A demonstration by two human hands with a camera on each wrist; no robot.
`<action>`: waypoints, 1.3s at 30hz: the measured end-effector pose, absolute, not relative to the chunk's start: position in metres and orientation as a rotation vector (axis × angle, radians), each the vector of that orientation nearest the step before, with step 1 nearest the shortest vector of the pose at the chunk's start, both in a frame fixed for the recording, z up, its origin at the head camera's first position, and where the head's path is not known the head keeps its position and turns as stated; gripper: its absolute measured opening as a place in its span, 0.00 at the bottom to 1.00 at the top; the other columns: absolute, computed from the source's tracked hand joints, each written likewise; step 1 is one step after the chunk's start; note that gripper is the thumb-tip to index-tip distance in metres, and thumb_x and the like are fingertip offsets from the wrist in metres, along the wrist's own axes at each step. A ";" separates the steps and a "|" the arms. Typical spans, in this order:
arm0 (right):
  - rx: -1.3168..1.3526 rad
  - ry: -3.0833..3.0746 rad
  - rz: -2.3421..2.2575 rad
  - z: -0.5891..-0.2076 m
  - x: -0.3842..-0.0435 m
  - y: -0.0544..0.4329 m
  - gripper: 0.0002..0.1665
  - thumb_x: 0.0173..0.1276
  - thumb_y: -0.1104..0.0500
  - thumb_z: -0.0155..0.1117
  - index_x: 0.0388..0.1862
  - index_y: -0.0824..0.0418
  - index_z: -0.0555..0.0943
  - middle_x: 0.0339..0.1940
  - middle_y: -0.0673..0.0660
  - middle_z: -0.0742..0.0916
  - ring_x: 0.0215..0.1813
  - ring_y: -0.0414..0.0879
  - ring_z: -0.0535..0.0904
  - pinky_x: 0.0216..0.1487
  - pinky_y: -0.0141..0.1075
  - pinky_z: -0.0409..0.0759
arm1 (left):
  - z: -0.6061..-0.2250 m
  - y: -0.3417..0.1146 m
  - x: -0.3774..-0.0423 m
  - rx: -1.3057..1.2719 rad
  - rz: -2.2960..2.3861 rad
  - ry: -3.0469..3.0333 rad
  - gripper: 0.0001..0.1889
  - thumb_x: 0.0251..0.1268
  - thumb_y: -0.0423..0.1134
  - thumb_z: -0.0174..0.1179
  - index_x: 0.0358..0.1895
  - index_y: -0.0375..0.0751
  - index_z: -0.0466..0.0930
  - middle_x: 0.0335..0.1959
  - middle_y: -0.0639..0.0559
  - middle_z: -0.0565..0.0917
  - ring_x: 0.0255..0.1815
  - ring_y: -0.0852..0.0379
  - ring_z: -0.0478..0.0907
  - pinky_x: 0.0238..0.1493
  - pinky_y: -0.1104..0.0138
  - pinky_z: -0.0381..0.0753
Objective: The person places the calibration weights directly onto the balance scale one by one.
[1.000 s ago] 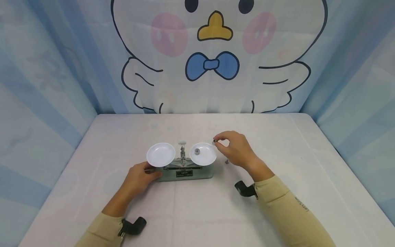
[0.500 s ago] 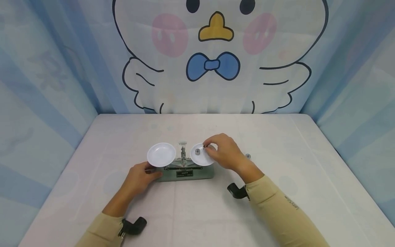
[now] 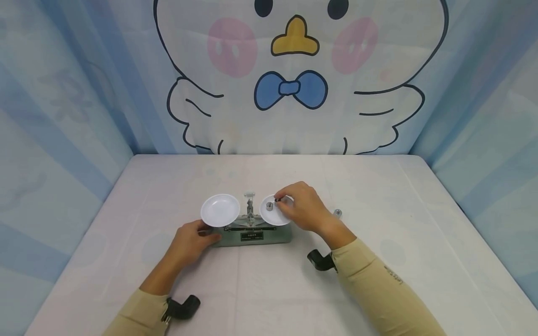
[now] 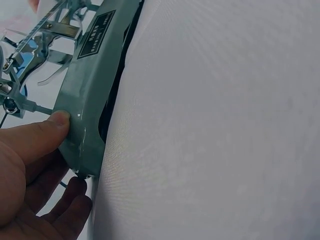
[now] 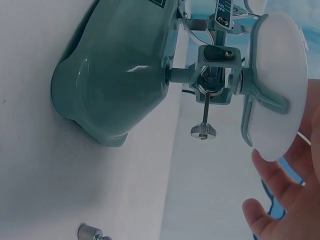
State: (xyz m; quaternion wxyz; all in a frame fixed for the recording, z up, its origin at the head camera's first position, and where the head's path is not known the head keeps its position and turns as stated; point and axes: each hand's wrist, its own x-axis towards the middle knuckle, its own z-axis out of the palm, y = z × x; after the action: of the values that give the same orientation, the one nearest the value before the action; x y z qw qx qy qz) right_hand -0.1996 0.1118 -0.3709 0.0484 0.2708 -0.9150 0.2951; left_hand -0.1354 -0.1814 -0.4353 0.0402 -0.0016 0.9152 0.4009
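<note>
My left hand (image 3: 190,240) is clamped on the left end of a green metal balance scale (image 3: 275,237) standing on a table (image 3: 252,289) with a whitish cloth surface; the left wrist view shows my thumb pressing on the sloping body and my other fingers curled around its end. My right hand (image 3: 304,205) is above the right white round shallow pan (image 3: 275,217), thumb and index finger closed together on a small dark metal piece (image 3: 277,200). I cannot tell whether that piece touches the pan. Just beside it, on the same pan, stands a silver cylindrical metal weight (image 3: 269,206). In the right wrist view, my lower fingers spread apart near the pan's edge, and whether they touch it is unclear. The left white round shallow pan (image 3: 220,210) sits near my left hand, level by eye with its partner. Between the 2 pans rises a shiny metal centre post (image 3: 250,207), and below, on the front of the scale, is a black rectangular nameplate (image 3: 251,236) with lettering too small to read. A silver knurled metal knob (image 5: 203,132) hangs under the right pan on a thin rod. Another silver metal weight (image 3: 338,213) is on the table, to the right of the scale and apart from it, near my right forearm. My 2 beige sleeves (image 3: 384,284) each carry a black curved device (image 3: 183,308) at the cuff.
</note>
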 end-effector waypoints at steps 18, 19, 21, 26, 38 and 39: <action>0.718 -2.768 0.993 -0.369 -0.197 0.127 0.18 0.71 0.56 0.65 0.57 0.60 0.84 0.57 0.58 0.85 0.61 0.56 0.77 0.62 0.54 0.76 | -0.435 -0.180 -0.135 -0.006 1.245 2.796 0.25 0.62 0.37 0.69 0.60 0.28 0.78 0.55 0.34 0.83 0.59 0.35 0.78 0.61 0.43 0.74; 0.705 -2.767 0.998 -0.369 -0.197 0.131 0.18 0.71 0.57 0.65 0.57 0.61 0.84 0.57 0.58 0.85 0.60 0.55 0.78 0.62 0.54 0.76 | -0.435 -0.180 -0.135 -0.009 1.242 2.797 0.25 0.62 0.37 0.69 0.60 0.28 0.78 0.55 0.34 0.83 0.59 0.35 0.77 0.61 0.42 0.74; 0.686 -2.764 1.006 -0.370 -0.197 0.138 0.19 0.70 0.58 0.66 0.58 0.61 0.83 0.57 0.58 0.85 0.59 0.55 0.79 0.61 0.54 0.77 | -0.434 -0.180 -0.135 -0.012 1.236 2.800 0.25 0.62 0.37 0.69 0.60 0.28 0.78 0.55 0.34 0.82 0.60 0.35 0.77 0.61 0.42 0.74; 0.632 -2.779 1.047 -0.373 -0.197 0.157 0.20 0.69 0.59 0.68 0.59 0.62 0.82 0.56 0.58 0.86 0.56 0.55 0.81 0.59 0.53 0.79 | -0.433 -0.179 -0.134 -0.016 1.225 2.802 0.25 0.62 0.37 0.69 0.60 0.28 0.78 0.56 0.34 0.82 0.60 0.35 0.77 0.61 0.42 0.74; 0.526 -3.036 0.968 -0.403 -0.196 0.185 0.16 0.70 0.61 0.66 0.55 0.62 0.84 0.50 0.58 0.87 0.53 0.55 0.82 0.56 0.51 0.81 | -0.433 -0.180 -0.134 -0.019 1.244 2.790 0.25 0.63 0.37 0.69 0.60 0.28 0.78 0.56 0.34 0.82 0.59 0.35 0.78 0.60 0.43 0.76; 0.526 -3.051 0.974 -0.406 -0.196 0.186 0.16 0.69 0.61 0.66 0.55 0.62 0.84 0.50 0.58 0.87 0.52 0.55 0.83 0.56 0.51 0.82 | -0.434 -0.180 -0.134 -0.020 1.246 2.788 0.25 0.63 0.37 0.69 0.60 0.28 0.78 0.56 0.34 0.82 0.59 0.35 0.78 0.60 0.43 0.75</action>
State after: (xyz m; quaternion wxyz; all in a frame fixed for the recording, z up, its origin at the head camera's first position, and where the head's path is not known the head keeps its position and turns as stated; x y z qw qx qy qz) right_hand -0.1956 0.1863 -0.4055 -0.0522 0.1618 -0.9388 0.2997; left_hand -0.1338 -0.1798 -0.4337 0.0437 -0.0067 0.9121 0.4076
